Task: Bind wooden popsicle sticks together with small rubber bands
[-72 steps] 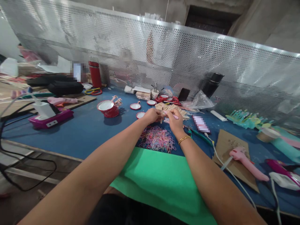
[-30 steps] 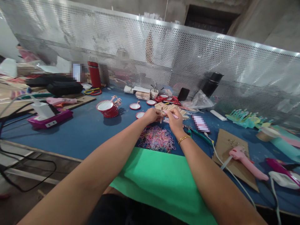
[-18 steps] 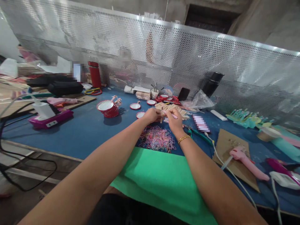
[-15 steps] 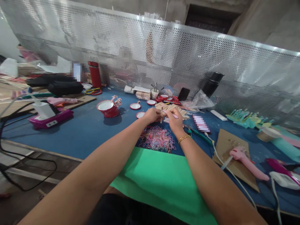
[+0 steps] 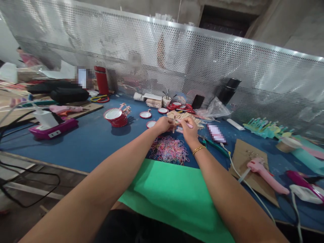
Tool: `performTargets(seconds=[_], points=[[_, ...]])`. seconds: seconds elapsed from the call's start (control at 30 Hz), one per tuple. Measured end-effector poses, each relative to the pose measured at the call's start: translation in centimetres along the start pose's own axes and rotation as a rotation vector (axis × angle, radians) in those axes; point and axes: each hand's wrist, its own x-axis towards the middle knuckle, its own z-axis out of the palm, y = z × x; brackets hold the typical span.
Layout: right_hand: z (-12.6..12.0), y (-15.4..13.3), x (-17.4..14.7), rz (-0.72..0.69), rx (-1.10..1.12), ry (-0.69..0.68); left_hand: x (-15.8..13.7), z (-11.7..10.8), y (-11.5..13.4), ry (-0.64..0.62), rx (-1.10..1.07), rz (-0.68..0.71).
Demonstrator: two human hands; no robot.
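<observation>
My left hand [image 5: 164,125] is closed with its fingertips pinched on a small wooden stick [image 5: 173,126], which stands roughly upright. Close against it, my right hand [image 5: 189,131] grips a slim pink pen-like tool [image 5: 188,125] whose tip points at the stick. Just below both hands lies a heap of small coloured rubber bands [image 5: 170,150]. Flat wooden sticks [image 5: 186,117] are spread behind the right hand. A white disc with a red rim [image 5: 151,124] is partly hidden by the left hand. Further left stands a stack of red-rimmed discs [image 5: 115,117] with small sticks jutting out.
A green sheet [image 5: 174,192] hangs over the near table edge. To the right are pliers [image 5: 217,147], a phone [image 5: 216,133] and a pink glue gun [image 5: 268,175] on cardboard. A purple power strip [image 5: 54,130] sits left; a perforated metal screen [image 5: 174,50] rises behind.
The view has shifted very slightly. Both hands stay in the same place with the same hold on the stick and the pink tool.
</observation>
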Motion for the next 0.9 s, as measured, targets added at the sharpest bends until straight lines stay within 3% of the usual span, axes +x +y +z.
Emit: performTargets(seconds=[0.9], points=[[-0.11, -0.14, -0.12, 0.0, -0.047, -0.001, -0.76, 0.0, 0.75, -0.009, 0.002, -0.002]])
